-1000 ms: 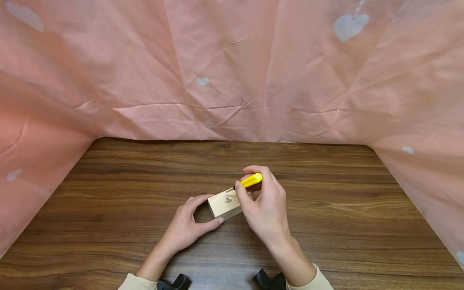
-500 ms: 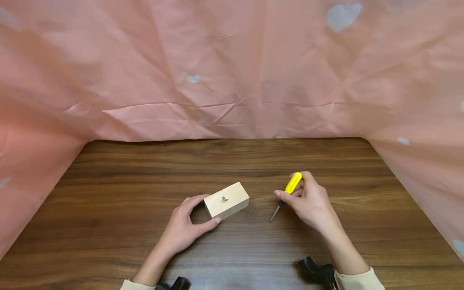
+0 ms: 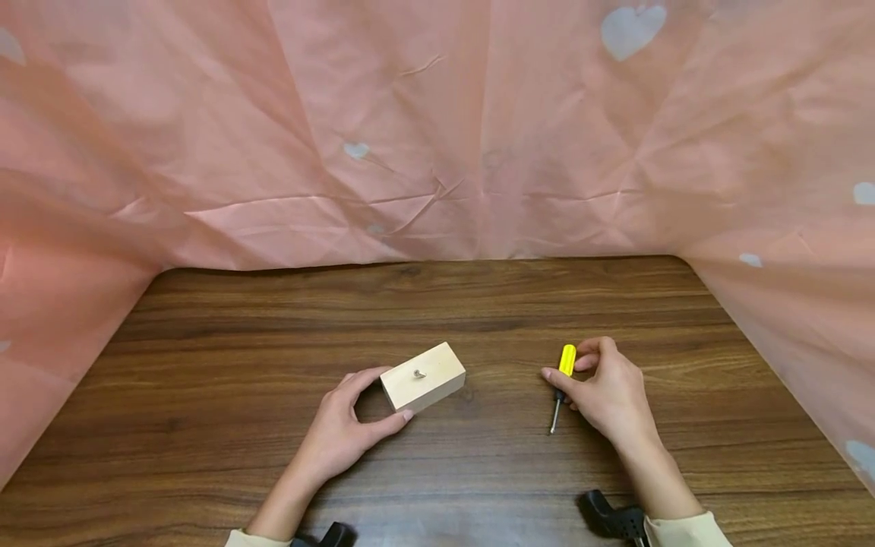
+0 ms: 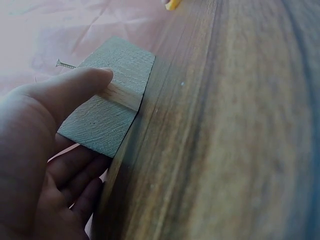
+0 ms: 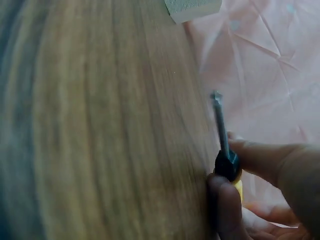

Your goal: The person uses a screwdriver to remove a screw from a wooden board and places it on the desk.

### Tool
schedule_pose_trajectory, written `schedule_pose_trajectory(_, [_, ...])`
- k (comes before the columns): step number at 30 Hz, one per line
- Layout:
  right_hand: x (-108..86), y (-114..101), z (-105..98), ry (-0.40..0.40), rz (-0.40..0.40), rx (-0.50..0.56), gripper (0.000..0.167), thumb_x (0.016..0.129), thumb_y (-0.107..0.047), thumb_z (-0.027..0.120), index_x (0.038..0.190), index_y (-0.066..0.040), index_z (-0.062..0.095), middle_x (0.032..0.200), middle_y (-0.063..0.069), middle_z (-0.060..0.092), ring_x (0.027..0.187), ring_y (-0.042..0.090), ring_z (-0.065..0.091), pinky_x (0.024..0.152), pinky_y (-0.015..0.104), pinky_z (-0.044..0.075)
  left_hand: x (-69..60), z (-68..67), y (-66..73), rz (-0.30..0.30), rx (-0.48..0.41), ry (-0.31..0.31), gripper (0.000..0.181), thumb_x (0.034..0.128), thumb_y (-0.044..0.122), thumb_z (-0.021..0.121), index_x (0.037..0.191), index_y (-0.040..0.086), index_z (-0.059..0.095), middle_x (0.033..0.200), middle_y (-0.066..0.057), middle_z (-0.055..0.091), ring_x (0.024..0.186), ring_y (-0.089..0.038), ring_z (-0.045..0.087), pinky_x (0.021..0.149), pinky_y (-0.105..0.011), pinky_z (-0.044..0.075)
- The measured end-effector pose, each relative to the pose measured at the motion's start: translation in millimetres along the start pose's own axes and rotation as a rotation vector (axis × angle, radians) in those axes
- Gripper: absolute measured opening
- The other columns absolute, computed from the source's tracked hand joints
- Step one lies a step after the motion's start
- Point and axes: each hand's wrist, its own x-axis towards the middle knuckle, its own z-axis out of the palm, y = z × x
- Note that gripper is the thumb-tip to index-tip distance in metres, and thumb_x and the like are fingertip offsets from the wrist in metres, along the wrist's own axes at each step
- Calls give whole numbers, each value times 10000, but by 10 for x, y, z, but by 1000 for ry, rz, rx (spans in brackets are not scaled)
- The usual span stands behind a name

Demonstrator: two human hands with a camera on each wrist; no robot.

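Observation:
A pale wooden block (image 3: pixel 403 389) lies on the table, with a metal screw (image 3: pixel 419 374) standing up at a slant from its top. My left hand (image 3: pixel 339 429) grips the block's left end, the thumb on the near side and the fingers behind it; in the left wrist view the thumb presses on the block's grooved end (image 4: pixel 107 122). To the right, my right hand (image 3: pixel 615 395) holds a yellow-handled screwdriver (image 3: pixel 567 361) between thumb and fingers, low over the table. Its metal shaft (image 5: pixel 221 122) points toward the person; whether it touches the table I cannot tell.
The brown wood-grain table (image 3: pixel 273 319) spreads all around the hands. Pink cloth (image 3: pixel 424 175) with pale hearts encloses it at the back and both sides. Black wrist devices (image 3: pixel 608 516) sit by each forearm.
My right hand has carried the screwdriver away from the screw, to the right and down toward the table, turning its tip toward the person. The left hand keeps its grip on the block.

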Motion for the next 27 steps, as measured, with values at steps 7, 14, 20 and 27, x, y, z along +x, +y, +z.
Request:
schedule_pose_trajectory(7, [-12,5,6,-6,-39,-20,513,935,-331,850,1211,18,594,1002,144,725,561,93,703,590,243,539,1,-5,0,0,2,4,566,814,345,954,1330,320,723,1270,130,743,1227,-120,641,1125,-498,461])
schedule_pose_trajectory(14, [-21,31,-75,-64,40,92,560,985,-387,797,1285,29,572,971,122,777,597,125,752,586,268,590,-1,9,-19,-4,3,1,564,819,375,948,1332,323,721,1281,127,741,1247,-126,641,1133,-501,460])
schedule_pose_trajectory(20, [-63,-98,-138,-36,34,187,520,1009,-390,769,1328,-13,604,974,106,801,605,104,759,630,255,597,1,12,-23,21,5,13,566,813,346,955,1328,302,726,1276,124,753,1241,-141,642,1123,-513,458])
schedule_pose_trajectory(27, [-205,-632,136,-250,-71,707,360,1022,-140,750,1274,80,618,954,41,754,665,158,760,660,328,641,1,24,-26,26,2,9,560,816,333,956,1325,311,723,1263,130,755,1222,-134,640,1115,-501,460])
